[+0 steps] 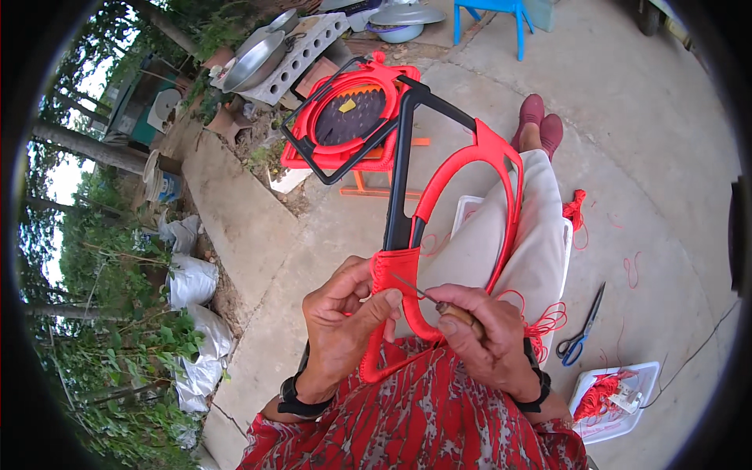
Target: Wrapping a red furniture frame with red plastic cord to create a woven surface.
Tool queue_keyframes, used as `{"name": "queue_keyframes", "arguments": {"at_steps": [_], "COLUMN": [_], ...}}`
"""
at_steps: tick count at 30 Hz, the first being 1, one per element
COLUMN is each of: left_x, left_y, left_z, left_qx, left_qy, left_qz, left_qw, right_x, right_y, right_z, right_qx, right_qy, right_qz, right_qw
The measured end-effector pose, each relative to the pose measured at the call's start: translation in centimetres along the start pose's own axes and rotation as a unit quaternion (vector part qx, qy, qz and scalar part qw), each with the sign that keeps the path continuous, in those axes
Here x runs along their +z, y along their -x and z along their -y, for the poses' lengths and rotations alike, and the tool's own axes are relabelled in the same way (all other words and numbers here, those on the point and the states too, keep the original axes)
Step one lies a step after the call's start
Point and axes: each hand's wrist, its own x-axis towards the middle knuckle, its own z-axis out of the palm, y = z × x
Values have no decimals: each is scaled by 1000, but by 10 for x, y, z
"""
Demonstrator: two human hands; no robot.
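A black frame (399,157) with a red wrapped covering (398,265) and a large red ring lies across my lap. My left hand (341,313) is closed at the covering's stitched left edge, its thumb lying on the red material. In my right hand (489,341) is an awl (460,315) with a wooden handle. Its thin metal shaft points up and left, over the red covering close to my left thumb. Red cord (544,319) hangs in loops beside my right wrist.
Another black-and-red frame (313,149) rests on an orange-legged stool (368,188) ahead. To the right, blue-handled scissors (576,345) lie on the concrete near a white tray (646,376) of red cord. White sacks (192,280) line the left, and a blue chair (493,8) stands far off.
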Motion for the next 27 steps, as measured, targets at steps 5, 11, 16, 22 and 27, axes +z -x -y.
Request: {"name": "queue_keyframes", "arguments": {"at_steps": [5, 11, 16, 22, 27], "left_x": [7, 11, 15, 16, 18], "left_y": [3, 8, 10, 11, 10], "left_z": [0, -2, -2, -1, -3], "left_qx": [19, 33, 20, 35, 30], "left_qy": [-14, -57, -49, -53, -54], "left_qz": [3, -5, -20, -17, -17], "left_qw": [1000, 998, 998, 998, 998], "right_x": [4, 5, 3, 6, 7], "right_y": [4, 6, 8, 10, 10], "right_z": [-3, -2, -1, -1, -1], "right_qx": [11, 10, 2, 2, -9], "right_qy": [-6, 5, 21, 12, -2], "right_qz": [0, -8, -11, -49, -57], "right_qw": [1000, 1000, 1000, 999, 998]}}
